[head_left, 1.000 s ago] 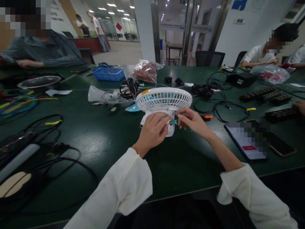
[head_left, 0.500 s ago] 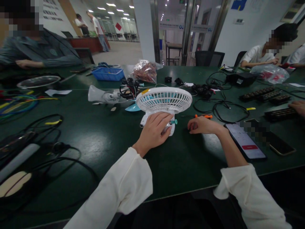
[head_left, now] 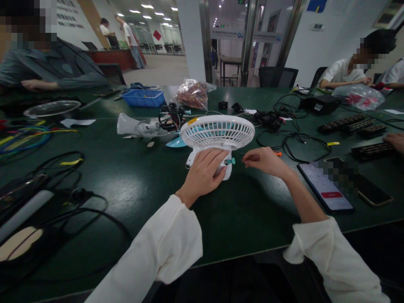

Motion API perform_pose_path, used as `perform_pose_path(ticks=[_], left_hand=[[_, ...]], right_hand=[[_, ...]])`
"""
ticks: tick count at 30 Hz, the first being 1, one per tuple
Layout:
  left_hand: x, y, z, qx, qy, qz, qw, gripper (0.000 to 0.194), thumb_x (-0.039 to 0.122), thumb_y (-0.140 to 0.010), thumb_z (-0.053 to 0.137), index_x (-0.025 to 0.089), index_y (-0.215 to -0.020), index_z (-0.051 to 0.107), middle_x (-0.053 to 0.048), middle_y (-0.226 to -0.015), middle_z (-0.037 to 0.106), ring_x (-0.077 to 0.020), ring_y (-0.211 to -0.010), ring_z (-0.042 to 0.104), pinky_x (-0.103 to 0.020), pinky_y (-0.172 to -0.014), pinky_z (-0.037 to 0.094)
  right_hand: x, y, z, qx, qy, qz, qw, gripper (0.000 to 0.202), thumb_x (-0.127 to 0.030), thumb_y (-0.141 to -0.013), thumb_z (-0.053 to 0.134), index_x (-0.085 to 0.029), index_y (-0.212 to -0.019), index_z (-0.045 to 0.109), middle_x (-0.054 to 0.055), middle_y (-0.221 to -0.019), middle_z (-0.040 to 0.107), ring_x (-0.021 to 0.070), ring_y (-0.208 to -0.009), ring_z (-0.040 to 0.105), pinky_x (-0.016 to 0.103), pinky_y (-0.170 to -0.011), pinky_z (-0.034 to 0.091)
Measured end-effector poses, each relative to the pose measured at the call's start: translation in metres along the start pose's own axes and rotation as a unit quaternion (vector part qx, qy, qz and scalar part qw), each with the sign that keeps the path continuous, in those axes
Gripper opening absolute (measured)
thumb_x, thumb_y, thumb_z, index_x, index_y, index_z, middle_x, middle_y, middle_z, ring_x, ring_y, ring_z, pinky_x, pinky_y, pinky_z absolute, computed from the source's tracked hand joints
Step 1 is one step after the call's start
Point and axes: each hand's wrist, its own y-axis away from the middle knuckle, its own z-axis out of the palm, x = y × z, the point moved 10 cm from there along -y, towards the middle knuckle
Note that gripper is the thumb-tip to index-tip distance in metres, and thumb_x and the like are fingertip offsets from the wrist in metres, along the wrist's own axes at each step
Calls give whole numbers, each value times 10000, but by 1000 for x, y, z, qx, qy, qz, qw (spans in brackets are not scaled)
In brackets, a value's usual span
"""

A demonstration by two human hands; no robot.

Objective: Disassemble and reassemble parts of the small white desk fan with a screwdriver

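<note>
A small white fan [head_left: 217, 132] with a round slatted grille lies at the middle of the green table. My left hand [head_left: 203, 174] is wrapped over its white body, just below the grille. A teal knob [head_left: 232, 161] sticks out to the right of those fingers. To the right of the knob and apart from it is my right hand [head_left: 261, 161], its fingertips pinched together; whether anything small is between them is hidden. An orange-handled tool [head_left: 277, 154] lies behind my right hand, mostly covered by it.
Behind the fan are a white stand part [head_left: 126, 124], a light-blue blade [head_left: 176, 142], a blue tray [head_left: 143, 98] and a bag of reddish pieces [head_left: 192, 94]. Cables lie left and right. A lit phone [head_left: 326, 188] is by my right forearm. People sit across the table.
My right hand has risen slightly and moved left toward the teal knob, covering more of the orange-handled tool. My left hand and the fan have stayed in place.
</note>
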Motion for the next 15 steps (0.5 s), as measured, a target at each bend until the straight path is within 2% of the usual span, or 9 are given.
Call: perform_pose_path(ticks=[3,6,11,15], left_hand=[[1,0,0,-1,-1,2,1000,436,236,-881,493,151,-1309,474,-114,-1176,616,-249,-1126,536,-401,-942,423],[0,1,2,-5,-2,2,1000,438,242,-882,491,159,-1311,474,-111,-1177,617,-250,-1122,539,-402,-939,421],[0,1,2,-9,-3,0,1000,428,247,-884,484,148,-1300,488,-114,-1182,616,-250,-1124,538,-400,-942,418],[0,0,3,-14,-1,-1,1000,422,245,-888,475,145,-1298,491,-113,-1182,616,-247,-1124,537,-396,-941,419]], right_hand=[[-15,0,-2,25,-153,-11,988,130,-216,-748,683,-181,-871,707,26,-816,719,167,-784,695,290,-744,551],[-22,1,-1,39,-259,-7,965,187,-254,-715,739,-170,-878,700,35,-829,716,163,-795,692,281,-726,554],[-19,-1,9,34,-314,7,949,247,-263,-663,796,-180,-875,700,29,-833,724,161,-816,689,253,-690,546],[-20,-3,15,25,-321,-9,947,224,-239,-663,798,-191,-863,710,19,-842,726,144,-822,680,274,-788,536]])
